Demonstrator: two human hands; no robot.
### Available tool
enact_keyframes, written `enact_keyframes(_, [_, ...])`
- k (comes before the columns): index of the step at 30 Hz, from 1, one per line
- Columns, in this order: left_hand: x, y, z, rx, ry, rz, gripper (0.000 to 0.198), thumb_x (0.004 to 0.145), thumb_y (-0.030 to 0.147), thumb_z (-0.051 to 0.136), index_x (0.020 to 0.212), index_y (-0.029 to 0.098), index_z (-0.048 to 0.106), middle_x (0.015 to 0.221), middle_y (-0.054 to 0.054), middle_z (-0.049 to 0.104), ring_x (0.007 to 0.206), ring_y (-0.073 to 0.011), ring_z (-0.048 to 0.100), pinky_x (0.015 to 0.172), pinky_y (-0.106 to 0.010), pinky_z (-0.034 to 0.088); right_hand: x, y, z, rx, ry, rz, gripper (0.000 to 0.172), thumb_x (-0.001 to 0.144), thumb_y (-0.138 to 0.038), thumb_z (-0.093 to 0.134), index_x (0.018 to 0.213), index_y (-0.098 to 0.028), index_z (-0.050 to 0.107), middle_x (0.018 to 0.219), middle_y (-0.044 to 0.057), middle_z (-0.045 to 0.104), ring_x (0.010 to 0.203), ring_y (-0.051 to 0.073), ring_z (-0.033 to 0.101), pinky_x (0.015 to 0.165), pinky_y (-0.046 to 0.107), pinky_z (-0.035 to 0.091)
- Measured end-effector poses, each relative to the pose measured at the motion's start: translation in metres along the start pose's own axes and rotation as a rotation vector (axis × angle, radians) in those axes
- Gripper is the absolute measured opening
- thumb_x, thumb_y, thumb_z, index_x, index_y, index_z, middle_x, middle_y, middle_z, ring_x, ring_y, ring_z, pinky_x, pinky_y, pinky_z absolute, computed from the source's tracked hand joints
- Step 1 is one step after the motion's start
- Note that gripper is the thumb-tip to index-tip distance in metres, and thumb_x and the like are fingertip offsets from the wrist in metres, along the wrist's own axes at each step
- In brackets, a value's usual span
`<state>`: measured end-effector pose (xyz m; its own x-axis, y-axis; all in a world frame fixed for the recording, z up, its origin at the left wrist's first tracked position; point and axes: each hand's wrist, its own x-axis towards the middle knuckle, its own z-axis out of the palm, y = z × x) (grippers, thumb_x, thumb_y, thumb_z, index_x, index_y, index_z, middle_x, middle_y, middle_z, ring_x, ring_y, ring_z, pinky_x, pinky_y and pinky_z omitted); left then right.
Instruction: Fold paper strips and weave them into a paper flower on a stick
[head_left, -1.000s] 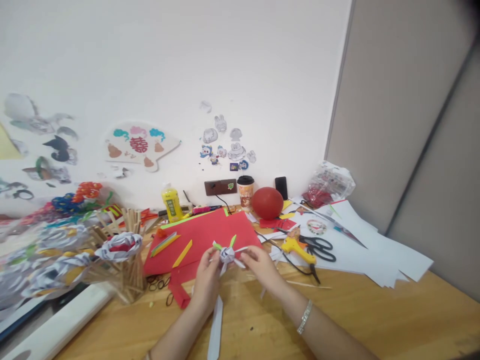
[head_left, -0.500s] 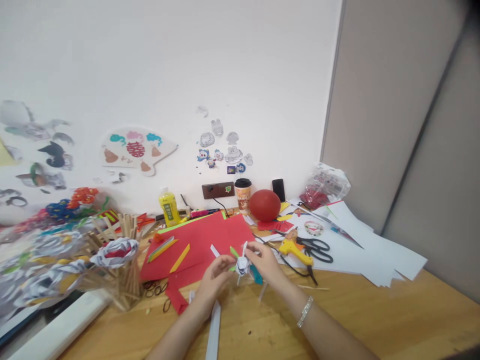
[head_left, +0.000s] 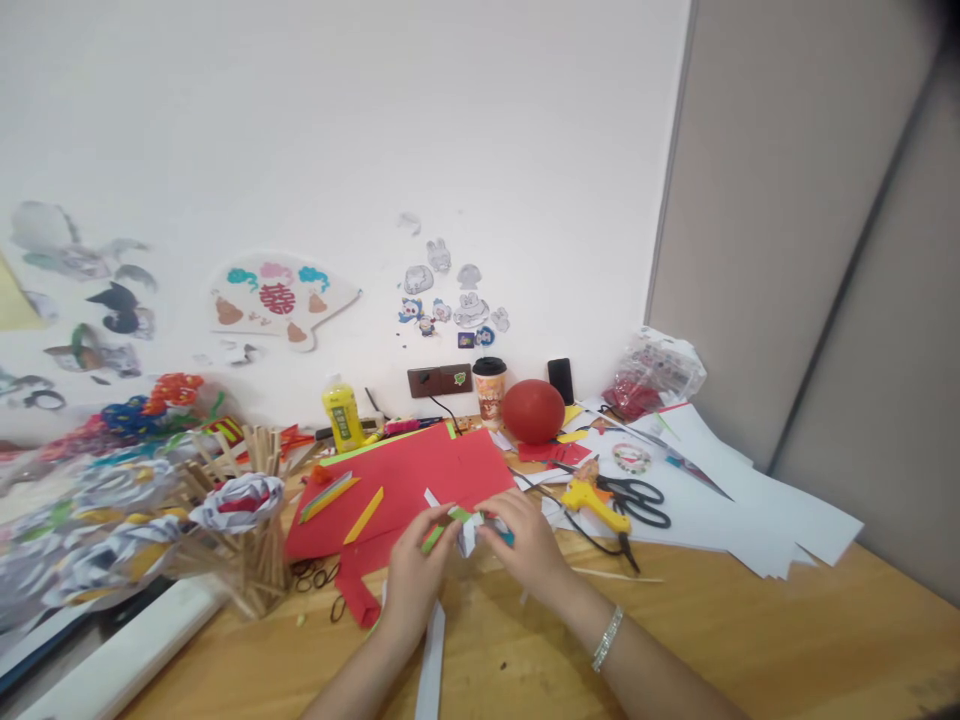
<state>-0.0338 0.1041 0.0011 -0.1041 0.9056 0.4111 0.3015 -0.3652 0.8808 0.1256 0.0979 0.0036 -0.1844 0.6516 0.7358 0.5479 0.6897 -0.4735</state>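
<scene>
My left hand (head_left: pixel 418 572) and my right hand (head_left: pixel 526 542) meet over the wooden table (head_left: pixel 750 640), fingers pinched together on a small folded paper flower (head_left: pixel 466 528) made of white, green and blue strips. The flower sits between my fingertips, partly hidden by them. Just behind it lies a large red paper sheet (head_left: pixel 409 480) with a yellow strip (head_left: pixel 364 514) on it. A white paper strip (head_left: pixel 431 665) lies on the table under my left wrist. My right wrist wears a silver bracelet (head_left: pixel 607 638).
A yellow glue gun (head_left: pixel 592 497) and black scissors (head_left: pixel 641 498) lie right of my hands on white sheets (head_left: pixel 750 510). A red ball (head_left: pixel 533 410), a cup (head_left: pixel 490 386) and a yellow bottle (head_left: pixel 342 412) stand by the wall. Wooden sticks and paper flowers (head_left: pixel 238 500) crowd the left.
The paper flower has been turned and lowered between my fingers; both hands have closed in tighter around it. The view shifted slightly.
</scene>
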Motion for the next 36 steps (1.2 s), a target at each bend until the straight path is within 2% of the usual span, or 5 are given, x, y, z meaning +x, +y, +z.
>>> enact_keyframes(14, [-0.006, 0.014, 0.001, 0.093, 0.045, 0.024, 0.017, 0.059, 0.035, 0.066, 0.067, 0.021, 0.066, 0.072, -0.005, 0.067, 0.073, -0.0225, 0.061, 0.073, -0.034, 0.046, -0.003, -0.006, 0.007, 0.124, -0.031, 0.242, 0.011, 0.078, -0.019, 0.05, 0.083, -0.017, 0.059, 0.079, 0.003, 0.062, 0.074, 0.015, 0.056, 0.069, 0.026, 0.043])
enact_keyframes(21, [-0.007, 0.008, 0.001, 0.146, 0.048, 0.2, 0.011, 0.064, 0.032, 0.064, 0.07, 0.023, 0.065, 0.073, -0.004, 0.066, 0.073, -0.0206, 0.06, 0.074, -0.033, 0.046, -0.002, -0.006, 0.005, 0.027, -0.089, 0.104, 0.027, 0.078, -0.013, 0.05, 0.101, -0.022, 0.061, 0.088, 0.003, 0.065, 0.084, 0.017, 0.055, 0.076, 0.03, 0.043])
enact_keyframes(29, [-0.008, 0.005, -0.005, 0.185, 0.154, 0.396, 0.011, 0.067, 0.027, 0.062, 0.076, 0.024, 0.066, 0.078, -0.004, 0.068, 0.08, -0.0209, 0.06, 0.08, -0.035, 0.043, -0.006, -0.015, 0.005, -0.028, 0.02, -0.116, 0.033, 0.082, -0.01, 0.044, 0.111, -0.02, 0.055, 0.105, 0.007, 0.059, 0.093, 0.018, 0.05, 0.081, 0.033, 0.043])
enact_keyframes(33, [-0.005, 0.008, -0.009, 0.271, 0.135, 0.474, 0.009, 0.068, 0.028, 0.062, 0.075, 0.024, 0.065, 0.078, -0.004, 0.067, 0.079, -0.0213, 0.058, 0.08, -0.036, 0.041, -0.007, -0.016, 0.007, 0.006, 0.033, -0.099, 0.03, 0.081, -0.013, 0.047, 0.11, -0.019, 0.054, 0.102, 0.006, 0.06, 0.091, 0.018, 0.05, 0.081, 0.033, 0.043])
enact_keyframes(36, [-0.002, 0.012, -0.009, 0.307, 0.037, 0.472, 0.007, 0.067, 0.03, 0.062, 0.069, 0.023, 0.063, 0.073, -0.004, 0.066, 0.077, -0.0213, 0.057, 0.078, -0.036, 0.04, -0.005, -0.015, 0.004, 0.039, 0.05, -0.018, 0.019, 0.08, -0.018, 0.052, 0.098, -0.019, 0.059, 0.091, 0.005, 0.063, 0.086, 0.018, 0.051, 0.078, 0.032, 0.042])
